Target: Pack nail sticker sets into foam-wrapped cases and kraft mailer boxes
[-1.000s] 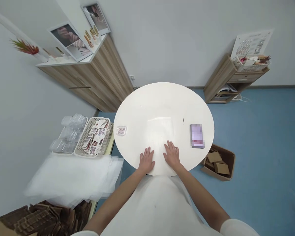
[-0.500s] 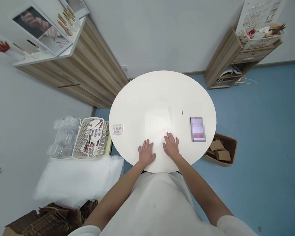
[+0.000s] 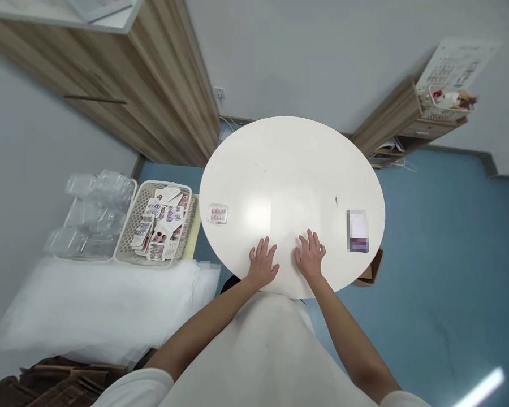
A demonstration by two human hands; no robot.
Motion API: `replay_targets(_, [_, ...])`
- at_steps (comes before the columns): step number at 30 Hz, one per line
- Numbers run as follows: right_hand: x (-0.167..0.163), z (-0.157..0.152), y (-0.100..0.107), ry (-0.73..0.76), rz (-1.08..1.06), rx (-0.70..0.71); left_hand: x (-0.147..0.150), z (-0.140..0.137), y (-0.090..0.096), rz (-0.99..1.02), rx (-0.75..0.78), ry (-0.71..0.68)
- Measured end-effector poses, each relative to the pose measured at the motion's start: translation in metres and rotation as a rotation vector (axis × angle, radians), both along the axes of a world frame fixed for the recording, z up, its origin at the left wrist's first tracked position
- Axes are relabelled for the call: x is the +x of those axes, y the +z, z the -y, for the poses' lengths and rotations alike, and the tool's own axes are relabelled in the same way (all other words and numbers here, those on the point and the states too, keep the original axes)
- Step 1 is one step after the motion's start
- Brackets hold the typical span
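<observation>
My left hand (image 3: pixel 263 264) rests on the near part of the white round table (image 3: pixel 288 152), fingers spread and holding nothing. To its right, my right hand (image 3: pixel 310 256) also lies on the tabletop with its fingers apart, and nothing is in it. A small clear case with pinkish press-on nails (image 3: pixel 218 213) sits at the table's left edge, away from my left hand. Toward the right edge lies a phone-shaped item (image 3: pixel 358 230), its surface blurred out by pixels; my right hand is nearer to it but does not touch it.
Left of the table, a white basket (image 3: pixel 125 240) holds several nail cards, beside clear plastic boxes (image 3: pixel 91 212). White sheets (image 3: pixel 97 305) lie below them. A wooden cabinet (image 3: pixel 161 85) stands behind left, a shelf unit (image 3: pixel 390 118) behind right. A cardboard box (image 3: pixel 375 268) is partly under the table.
The view has turned left and down, so the table appears farther right and the basket looks larger. Both hands stay on the table with fingers spread.
</observation>
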State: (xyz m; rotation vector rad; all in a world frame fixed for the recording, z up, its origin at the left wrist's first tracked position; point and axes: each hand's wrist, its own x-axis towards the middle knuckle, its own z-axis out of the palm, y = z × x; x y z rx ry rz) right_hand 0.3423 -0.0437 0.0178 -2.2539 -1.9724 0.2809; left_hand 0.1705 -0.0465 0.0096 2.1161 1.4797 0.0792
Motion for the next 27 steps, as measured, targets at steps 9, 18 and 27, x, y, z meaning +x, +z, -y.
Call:
replay_targets(9, [-0.145, -0.064, 0.003, 0.288, -0.475, -0.194, -0.142, -0.053, -0.009, 0.168, 0.071, 0.451])
replay_targets(18, [-0.204, -0.094, 0.002, 0.023, -0.898, -0.408, -0.168, -0.098, -0.021, 0.485, 0.019, 0.632])
replay_targets(27, [-0.18, -0.074, 0.005, -0.065, -1.026, -0.401, -0.144, -0.083, -0.013, 0.536, 0.025, 0.642])
